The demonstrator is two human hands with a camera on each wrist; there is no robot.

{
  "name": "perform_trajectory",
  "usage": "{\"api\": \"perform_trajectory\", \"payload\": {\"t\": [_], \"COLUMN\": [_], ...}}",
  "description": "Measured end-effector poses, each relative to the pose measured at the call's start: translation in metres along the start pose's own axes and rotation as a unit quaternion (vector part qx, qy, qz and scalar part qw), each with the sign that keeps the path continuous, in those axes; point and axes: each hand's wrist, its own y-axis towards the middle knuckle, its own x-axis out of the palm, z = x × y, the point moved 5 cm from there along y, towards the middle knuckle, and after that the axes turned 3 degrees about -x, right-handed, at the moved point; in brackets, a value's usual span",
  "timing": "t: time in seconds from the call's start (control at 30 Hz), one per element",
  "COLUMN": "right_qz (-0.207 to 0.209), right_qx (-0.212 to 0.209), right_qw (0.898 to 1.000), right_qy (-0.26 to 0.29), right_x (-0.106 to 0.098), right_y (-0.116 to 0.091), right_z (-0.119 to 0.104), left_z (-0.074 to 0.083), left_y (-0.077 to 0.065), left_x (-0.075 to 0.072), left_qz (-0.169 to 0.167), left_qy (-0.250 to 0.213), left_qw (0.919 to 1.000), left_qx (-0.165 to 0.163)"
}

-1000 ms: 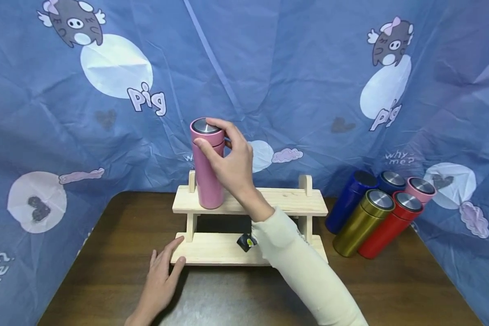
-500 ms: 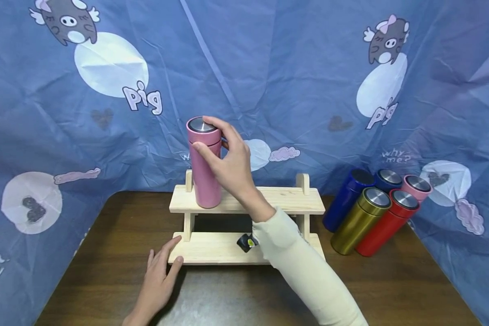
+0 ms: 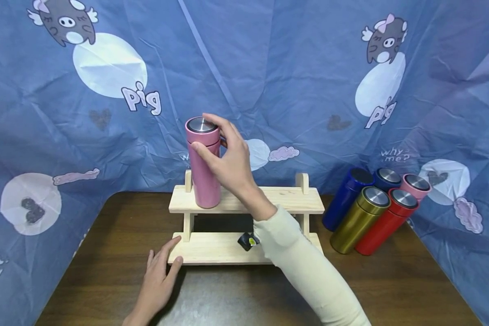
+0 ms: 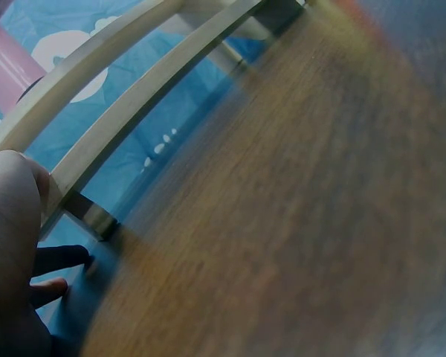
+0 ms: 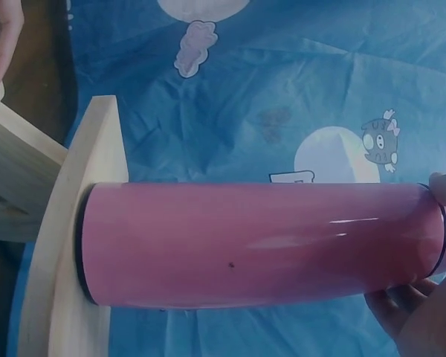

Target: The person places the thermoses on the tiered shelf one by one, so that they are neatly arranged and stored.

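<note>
A pink thermos (image 3: 205, 176) with a steel-topped lid stands upright at the left end of the upper shelf of a pale wooden two-tier rack (image 3: 273, 199). My right hand (image 3: 233, 158) grips it near the lid, thumb in front and a finger over the top edge. In the right wrist view the thermos (image 5: 260, 245) has its base against the shelf board (image 5: 67, 245). My left hand (image 3: 158, 276) touches the left end of the rack's lower shelf (image 3: 220, 249), fingers extended and spread. The left wrist view shows that hand (image 4: 15, 245) by the board ends.
At the right of the brown table (image 3: 118, 235) several thermoses stand in a cluster: a gold one (image 3: 356, 226), a red one (image 3: 385, 226), a pink one (image 3: 417, 185) and blue ones (image 3: 346, 199). A blue printed cloth (image 3: 309, 90) hangs behind the table.
The head view has shifted slightly, so the whole scene sits a little further left. The right hand's grip on the pink thermos and the left hand's place at the rack look the same.
</note>
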Motion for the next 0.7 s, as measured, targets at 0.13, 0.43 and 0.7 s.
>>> {"api": "perform_trajectory", "payload": {"t": [0.13, 0.43, 0.7], "right_qz": [-0.007, 0.001, 0.0], "right_qx": [-0.001, -0.004, -0.004], "right_qw": [1.0, 1.0, 1.0], "right_qy": [-0.007, -0.002, -0.011], "right_x": [-0.002, -0.014, -0.026], "right_y": [0.001, -0.002, -0.011], "right_z": [-0.002, -0.005, -0.004], "left_z": [0.0, 0.002, 0.0], "left_y": [0.0, 0.0, -0.001], "left_x": [0.0, 0.001, 0.0], "left_qz": [0.001, 0.005, 0.003], "left_qy": [-0.001, -0.002, 0.0], "left_qw": [1.0, 1.0, 1.0], "left_qx": [-0.001, 0.003, 0.004]}}
